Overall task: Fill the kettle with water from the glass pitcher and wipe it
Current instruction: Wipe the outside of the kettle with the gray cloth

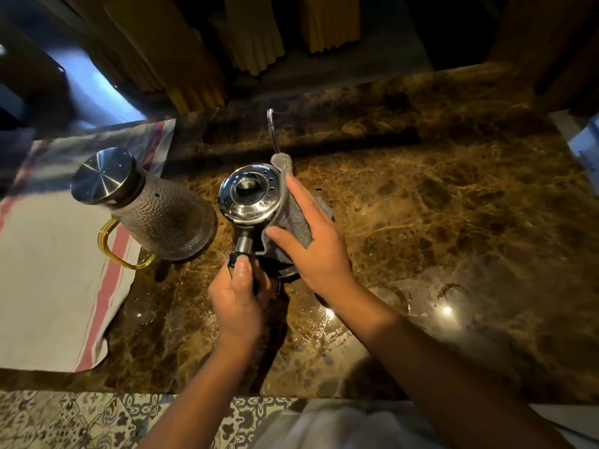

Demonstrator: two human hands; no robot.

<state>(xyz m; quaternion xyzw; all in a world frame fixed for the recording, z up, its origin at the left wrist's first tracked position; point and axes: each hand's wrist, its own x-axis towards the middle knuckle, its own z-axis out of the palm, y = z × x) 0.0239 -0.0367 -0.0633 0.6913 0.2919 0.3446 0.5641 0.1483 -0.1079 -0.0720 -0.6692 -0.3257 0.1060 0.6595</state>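
My left hand grips the dark handle of the shiny steel gooseneck kettle, thumb laid along the top of it. My right hand lies with its fingers straight, pressing a grey cloth against the kettle's right flank. The kettle stands on the brown marbled worktop just ahead of both hands, lid on, thin spout pointing away from me.

The risk, as I judge it, is sideways force: my right palm pushes towards my left, and if I lean too hard the kettle could tip or slide on what looks like wet stone near my wrists, slopping water out. The cloth's upper end sits close to the spout's base and could snag there. Left of my left hand, well apart, stands the textured glass pitcher with steel lid and amber handle; a jolted kettle might knock it.
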